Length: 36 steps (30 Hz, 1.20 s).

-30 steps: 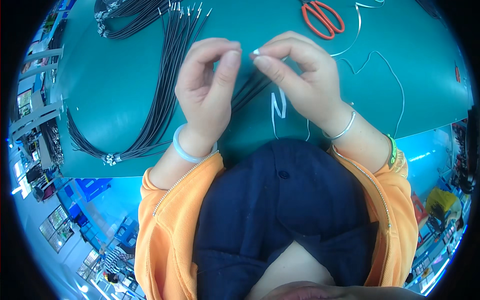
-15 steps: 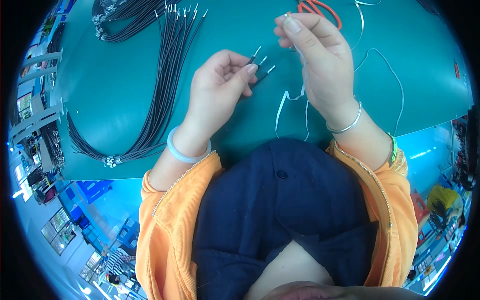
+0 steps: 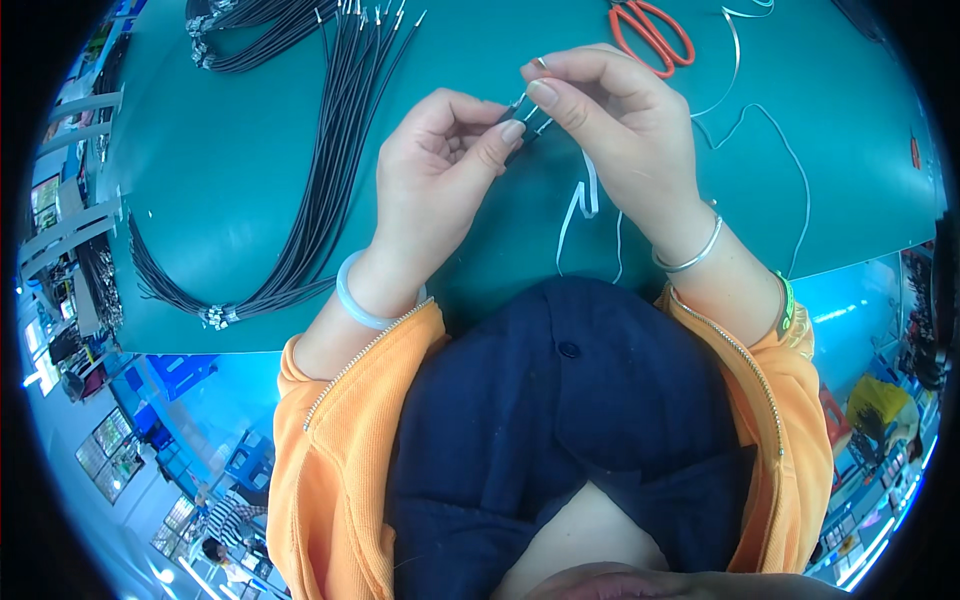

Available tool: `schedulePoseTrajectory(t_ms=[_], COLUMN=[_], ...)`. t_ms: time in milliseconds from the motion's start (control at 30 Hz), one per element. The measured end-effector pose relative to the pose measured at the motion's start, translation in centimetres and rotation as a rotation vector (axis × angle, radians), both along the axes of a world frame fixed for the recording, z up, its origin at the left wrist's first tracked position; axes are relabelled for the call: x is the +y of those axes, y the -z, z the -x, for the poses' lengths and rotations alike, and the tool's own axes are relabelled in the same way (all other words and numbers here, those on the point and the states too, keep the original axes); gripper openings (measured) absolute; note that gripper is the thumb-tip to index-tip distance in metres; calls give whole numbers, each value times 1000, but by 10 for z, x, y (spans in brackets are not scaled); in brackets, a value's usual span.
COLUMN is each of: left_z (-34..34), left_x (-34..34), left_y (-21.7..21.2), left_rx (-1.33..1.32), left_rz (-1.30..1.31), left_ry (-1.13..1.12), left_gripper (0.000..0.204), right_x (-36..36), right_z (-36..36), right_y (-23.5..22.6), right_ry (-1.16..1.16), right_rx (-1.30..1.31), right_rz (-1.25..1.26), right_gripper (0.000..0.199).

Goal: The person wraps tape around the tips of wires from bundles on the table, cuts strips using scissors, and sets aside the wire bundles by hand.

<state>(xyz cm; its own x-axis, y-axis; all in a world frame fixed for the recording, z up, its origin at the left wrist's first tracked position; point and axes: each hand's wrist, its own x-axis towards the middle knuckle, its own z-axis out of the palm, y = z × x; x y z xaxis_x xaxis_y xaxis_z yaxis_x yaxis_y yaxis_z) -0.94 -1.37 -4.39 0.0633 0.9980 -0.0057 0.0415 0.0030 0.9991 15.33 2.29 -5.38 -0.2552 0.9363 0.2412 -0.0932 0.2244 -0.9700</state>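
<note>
My left hand (image 3: 445, 170) pinches a small bunch of thin black wires (image 3: 524, 118) with bare metal tips, held just above the green table (image 3: 230, 170). My right hand (image 3: 620, 125) grips a white twist tie (image 3: 580, 205) right at the wire tips, and the tie's loose end hangs down below my fingers. The two hands almost touch at the fingertips. A pale bangle circles my left wrist and a silver one my right.
A long looped bundle of black wires (image 3: 300, 230) lies at the left of the table, tips fanned out at the top. Orange-handled scissors (image 3: 652, 35) lie at the top right. Loose white ties (image 3: 760, 130) curl beside my right hand.
My right hand, which had risen up and away with the tie, has come back down to the wire tips. My left hand has lifted slightly toward it.
</note>
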Motion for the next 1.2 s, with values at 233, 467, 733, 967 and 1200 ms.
schedulePoseTrajectory(t_ms=[233,467,733,967,1200], left_z=[3,5,4,0,14], left_x=[-2,-1,-2,-9,-7], left_y=[4,21,26,18,21], left_rx=[-144,-259,-394,-181,586], left_rz=[103,30,5,-4,-702], left_ry=[-13,5,-84,-40,-91], left_gripper=[15,13,11,12,5], right_x=[-2,-3,-3,-10,-16], right_z=[7,7,8,11,18], right_y=[9,15,19,18,20], right_ry=[-10,14,27,58,68], right_rx=[-146,-248,-223,-185,-171], right_rz=[-42,-216,-207,-194,-224], right_gripper=[12,11,11,10,9])
